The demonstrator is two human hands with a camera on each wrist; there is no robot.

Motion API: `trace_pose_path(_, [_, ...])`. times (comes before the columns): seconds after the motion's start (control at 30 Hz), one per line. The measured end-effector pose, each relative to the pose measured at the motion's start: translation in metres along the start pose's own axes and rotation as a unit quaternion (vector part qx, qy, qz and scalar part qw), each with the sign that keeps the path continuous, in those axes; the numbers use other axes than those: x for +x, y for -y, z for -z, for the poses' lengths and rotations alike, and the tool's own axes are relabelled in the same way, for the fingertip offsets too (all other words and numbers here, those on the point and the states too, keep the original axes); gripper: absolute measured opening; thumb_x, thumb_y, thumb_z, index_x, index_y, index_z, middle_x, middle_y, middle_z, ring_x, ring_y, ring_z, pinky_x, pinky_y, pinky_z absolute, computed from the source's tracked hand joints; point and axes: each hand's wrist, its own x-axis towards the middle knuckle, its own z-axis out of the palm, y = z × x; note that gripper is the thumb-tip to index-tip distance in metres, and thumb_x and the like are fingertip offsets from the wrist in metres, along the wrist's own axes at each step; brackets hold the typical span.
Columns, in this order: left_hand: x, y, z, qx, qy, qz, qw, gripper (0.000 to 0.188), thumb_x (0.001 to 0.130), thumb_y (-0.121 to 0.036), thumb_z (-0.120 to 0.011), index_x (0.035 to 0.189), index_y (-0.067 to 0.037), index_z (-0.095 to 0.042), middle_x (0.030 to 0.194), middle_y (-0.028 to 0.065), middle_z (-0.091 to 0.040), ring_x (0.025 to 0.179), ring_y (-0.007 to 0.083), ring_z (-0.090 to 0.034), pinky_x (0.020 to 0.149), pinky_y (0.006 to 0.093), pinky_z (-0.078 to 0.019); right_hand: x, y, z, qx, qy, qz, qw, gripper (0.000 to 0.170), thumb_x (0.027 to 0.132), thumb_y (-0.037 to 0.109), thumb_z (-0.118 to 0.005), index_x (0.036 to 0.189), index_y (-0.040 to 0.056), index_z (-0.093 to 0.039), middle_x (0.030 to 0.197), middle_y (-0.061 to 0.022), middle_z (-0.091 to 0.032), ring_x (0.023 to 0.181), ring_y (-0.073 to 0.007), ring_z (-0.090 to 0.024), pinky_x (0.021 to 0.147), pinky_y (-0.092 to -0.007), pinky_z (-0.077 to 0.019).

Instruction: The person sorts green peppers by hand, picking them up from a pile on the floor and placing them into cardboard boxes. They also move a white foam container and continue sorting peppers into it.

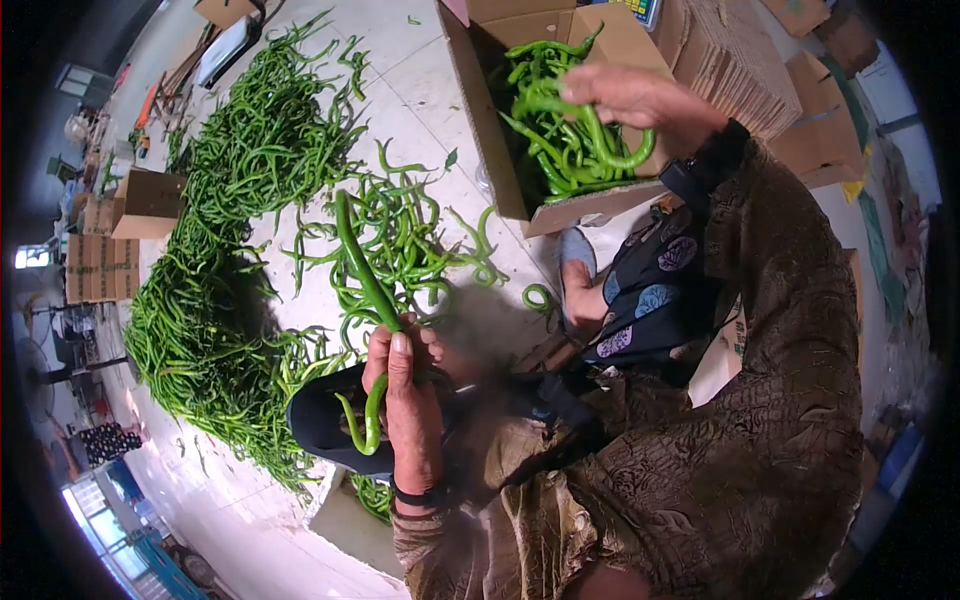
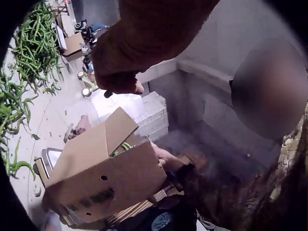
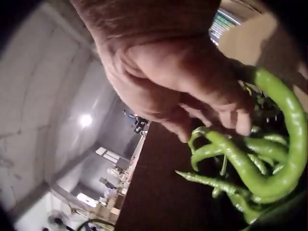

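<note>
My left hand [image 1: 408,410] grips green peppers: a long one [image 1: 362,262] points up from the fingers, and a curled one [image 1: 372,425] hangs beside the thumb. In the left wrist view, that hand [image 2: 120,72] is dark, its grip unclear. Over an open cardboard box [image 1: 490,165], my right hand [image 1: 635,95] holds a large curved pepper [image 1: 612,150]. The right wrist view shows this hand [image 3: 173,82] close up, with the pepper [image 3: 293,120] looping from its fingers above the peppers inside the box. The box [image 2: 110,178] also shows in the left wrist view.
A long heap of green peppers [image 1: 200,310] covers the floor [image 1: 410,75] at left, with looser peppers [image 1: 400,230] nearer the box. Flattened cardboard [image 1: 725,60] is stacked behind the box. A foot in a slipper [image 1: 580,285] stands beside it. Another container [image 1: 350,530] is at the bottom.
</note>
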Motion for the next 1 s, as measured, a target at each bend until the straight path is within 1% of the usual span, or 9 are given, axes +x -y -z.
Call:
trace_pose_path(0.1, [0.011,0.013,0.005,-0.01,0.005,0.034,0.999,0.025,0.097,-0.021,-0.055,0.11,0.0,-0.056,0.087,0.0078,-0.063,0.074,0.0131,-0.056,0.071,0.0257,-0.0458,0.009,-0.038,0.019,0.018,0.002,-0.052,0.998,0.018,0.09,0.019,-0.061,0.103,0.0071,-0.057,0.098,-0.0055,-0.061,0.091,-0.0168,-0.058,0.076,-0.0329,-0.0486])
trace_pose_path(0.17, [0.018,0.022,0.005,-0.004,0.004,0.05,0.999,0.025,0.097,-0.021,-0.055,0.11,0.0,-0.056,0.087,0.0075,-0.064,0.074,0.0129,-0.057,0.071,0.026,-0.0462,0.018,-0.06,0.041,-0.19,0.162,0.174,0.953,0.052,0.092,0.021,-0.061,0.133,-0.0035,-0.042,0.108,-0.0073,-0.06,0.096,-0.0142,-0.059,0.082,-0.0257,-0.0498])
trace_pose_path(0.2, [0.022,0.027,0.004,0.001,0.001,0.057,0.998,0.025,0.097,-0.022,-0.054,0.109,0.0,-0.055,0.086,0.0072,-0.061,0.074,0.0134,-0.056,0.069,0.0253,-0.0457,-0.007,-0.019,0.002,-0.263,-0.039,-0.042,0.963,0.06,0.09,0.026,-0.063,0.136,-0.0037,-0.039,0.11,-0.0098,-0.06,0.101,-0.0187,-0.059,0.084,-0.0304,-0.0499])
trace_pose_path(0.47, [0.041,0.03,-0.006,0.005,-0.008,0.075,0.997,0.027,0.097,-0.024,-0.055,0.11,-0.001,-0.054,0.086,0.0064,-0.06,0.074,0.0135,-0.055,0.067,0.0255,-0.0451,0.016,-0.021,0.019,-0.3,0.009,-0.017,0.954,0.029,0.09,0.024,-0.059,0.105,-0.0006,-0.06,0.092,-0.0102,-0.067,0.082,-0.0175,-0.065,0.069,-0.0317,-0.0537])
trace_pose_path(0.53, [0.043,0.028,-0.006,-0.012,-0.008,0.086,0.996,0.025,0.097,-0.022,-0.054,0.111,-0.001,-0.055,0.085,0.0068,-0.061,0.073,0.0132,-0.056,0.066,0.0253,-0.0464,0.029,-0.027,0.022,-0.266,0.224,-0.108,0.931,0.026,0.09,0.022,-0.058,0.103,-0.0012,-0.059,0.092,-0.0116,-0.067,0.08,-0.0212,-0.067,0.069,-0.0338,-0.0544])
trace_pose_path(0.63, [0.042,0.024,-0.007,-0.03,-0.002,0.087,0.996,0.025,0.097,-0.019,-0.053,0.113,0.0,-0.055,0.085,0.0071,-0.062,0.073,0.0129,-0.057,0.066,0.0256,-0.0478,0.026,-0.027,0.024,-0.275,0.154,-0.173,0.933,0.024,0.091,0.021,-0.059,0.099,-0.0015,-0.059,0.09,-0.0119,-0.068,0.077,-0.0228,-0.067,0.067,-0.0354,-0.055])
trace_pose_path(0.83, [0.04,0.022,-0.001,0.011,0.017,0.045,0.999,0.029,0.097,-0.019,-0.053,0.116,0.002,-0.054,0.086,0.0069,-0.062,0.073,0.012,-0.056,0.068,0.0247,-0.0461,0.0,-0.026,0.035,-0.313,0.12,-0.108,0.936,0.023,0.09,0.023,-0.059,0.087,-0.0004,-0.059,0.082,-0.0097,-0.066,0.075,-0.0202,-0.066,0.07,-0.0316,-0.054])
trace_pose_path(0.9, [0.041,0.021,-0.004,0.007,0.011,0.054,0.998,0.029,0.096,-0.02,-0.054,0.116,0.002,-0.054,0.086,0.0069,-0.061,0.072,0.0117,-0.055,0.068,0.0241,-0.0453,0.027,-0.063,0.071,-0.508,0.197,0.176,0.82,0.023,0.089,0.022,-0.061,0.08,0.0002,-0.057,0.079,-0.0104,-0.066,0.068,-0.0199,-0.066,0.068,-0.0326,-0.0538])
trace_pose_path(1.0, [0.041,0.019,-0.011,0.012,0.002,0.068,0.998,0.029,0.097,-0.022,-0.054,0.115,0.001,-0.054,0.085,0.0064,-0.058,0.073,0.0125,-0.053,0.068,0.0241,-0.0441,-0.001,-0.056,0.064,-0.349,0.092,0.084,0.929,0.024,0.086,0.02,-0.064,0.076,0.0004,-0.056,0.07,-0.0107,-0.065,0.06,-0.0201,-0.065,0.063,-0.0346,-0.0536])
